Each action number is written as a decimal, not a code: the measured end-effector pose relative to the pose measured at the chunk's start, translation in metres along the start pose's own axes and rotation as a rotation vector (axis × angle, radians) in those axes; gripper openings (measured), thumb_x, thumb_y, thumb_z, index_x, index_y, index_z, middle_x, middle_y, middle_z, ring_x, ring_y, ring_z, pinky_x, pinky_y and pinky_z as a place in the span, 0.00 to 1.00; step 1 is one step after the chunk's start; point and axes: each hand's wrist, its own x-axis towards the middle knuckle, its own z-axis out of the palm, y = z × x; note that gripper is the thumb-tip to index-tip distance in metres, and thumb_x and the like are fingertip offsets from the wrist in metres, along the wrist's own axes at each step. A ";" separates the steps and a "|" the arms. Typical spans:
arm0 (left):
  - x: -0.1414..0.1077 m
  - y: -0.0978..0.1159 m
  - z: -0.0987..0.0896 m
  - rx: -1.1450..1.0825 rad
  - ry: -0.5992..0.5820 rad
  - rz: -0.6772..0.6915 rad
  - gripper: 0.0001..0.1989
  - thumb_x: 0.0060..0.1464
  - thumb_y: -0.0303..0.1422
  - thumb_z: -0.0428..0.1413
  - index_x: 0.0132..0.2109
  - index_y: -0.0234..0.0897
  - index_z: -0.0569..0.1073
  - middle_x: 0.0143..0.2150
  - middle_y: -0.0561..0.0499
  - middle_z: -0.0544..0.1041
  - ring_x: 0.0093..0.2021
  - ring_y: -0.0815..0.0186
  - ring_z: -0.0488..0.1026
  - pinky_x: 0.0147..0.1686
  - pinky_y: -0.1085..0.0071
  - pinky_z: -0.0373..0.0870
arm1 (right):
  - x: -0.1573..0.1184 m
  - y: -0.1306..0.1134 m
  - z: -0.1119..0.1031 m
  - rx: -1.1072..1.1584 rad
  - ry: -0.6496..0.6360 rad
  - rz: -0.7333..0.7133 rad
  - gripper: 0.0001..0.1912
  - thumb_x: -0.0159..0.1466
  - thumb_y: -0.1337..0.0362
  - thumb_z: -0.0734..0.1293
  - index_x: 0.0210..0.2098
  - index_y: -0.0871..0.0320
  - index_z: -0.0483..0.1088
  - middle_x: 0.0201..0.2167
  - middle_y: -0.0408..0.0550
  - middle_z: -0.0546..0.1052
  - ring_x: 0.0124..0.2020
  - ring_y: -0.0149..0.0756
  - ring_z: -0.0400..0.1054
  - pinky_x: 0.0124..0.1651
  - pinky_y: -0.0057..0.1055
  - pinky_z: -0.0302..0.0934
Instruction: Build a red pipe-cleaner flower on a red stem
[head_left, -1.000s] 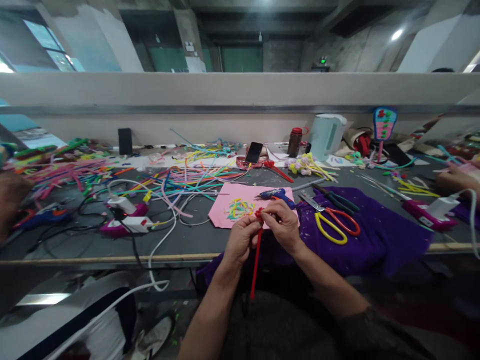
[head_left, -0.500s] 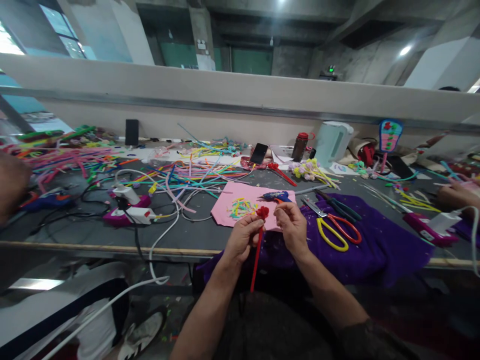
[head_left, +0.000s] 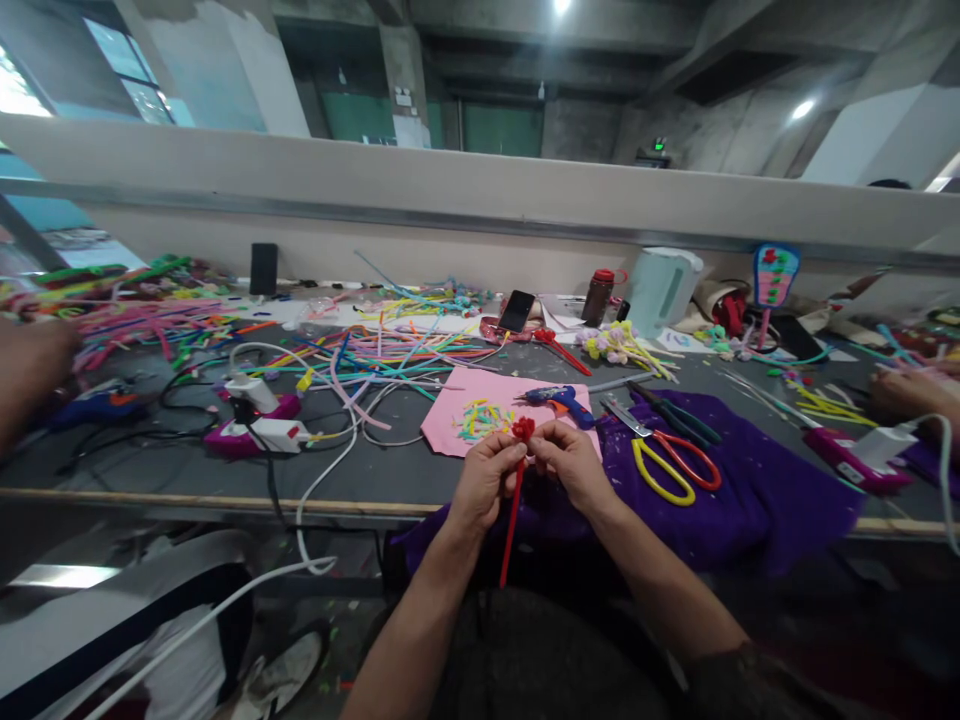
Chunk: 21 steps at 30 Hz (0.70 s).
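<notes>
A small red pipe-cleaner flower (head_left: pixel 523 428) stands upright over the table's near edge, its straight red stem hanging down toward my lap. My left hand (head_left: pixel 481 482) pinches the stem just under the bloom. From the other side, my right hand (head_left: pixel 574 465) has thumb and forefinger closed at the base of the same flower. Just beyond my hands lies a pink sheet (head_left: pixel 442 415) bearing short pastel pipe-cleaner pieces (head_left: pixel 482 421). A blue glue gun (head_left: pixel 564 402) rests on its right part. Scissors (head_left: pixel 667 468) with one yellow and one red handle lie on purple cloth (head_left: pixel 757 500).
Dark-handled pliers (head_left: pixel 688 415) lie beside the scissors. Loose pipe cleaners (head_left: pixel 390 345) spread behind the sheet. White cable (head_left: pixel 330 475) and a power strip (head_left: pixel 262 433) are at left. Other people's hands (head_left: pixel 34 375) show at both edges. A bottle (head_left: pixel 598 298) and kettle (head_left: pixel 664 290) stand behind.
My right hand has moved left, from apart to touching the flower's base. My left hand keeps its pinch on the stem. At far left, another person's hand has shifted.
</notes>
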 end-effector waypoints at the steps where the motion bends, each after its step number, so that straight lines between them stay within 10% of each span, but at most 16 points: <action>1: 0.000 0.000 0.000 0.003 0.001 0.000 0.13 0.40 0.36 0.61 0.27 0.32 0.68 0.16 0.58 0.67 0.10 0.81 0.53 0.11 0.82 0.45 | 0.000 0.000 0.000 0.001 -0.005 0.010 0.14 0.51 0.55 0.70 0.26 0.59 0.66 0.17 0.37 0.67 0.14 0.23 0.57 0.14 0.20 0.45; 21: -0.014 0.020 0.008 0.214 0.119 0.202 0.09 0.42 0.35 0.60 0.28 0.33 0.70 0.16 0.58 0.66 0.13 0.79 0.55 0.14 0.80 0.50 | -0.004 -0.006 0.005 0.005 0.121 -0.174 0.10 0.57 0.57 0.65 0.31 0.59 0.71 0.24 0.42 0.73 0.15 0.24 0.59 0.16 0.23 0.49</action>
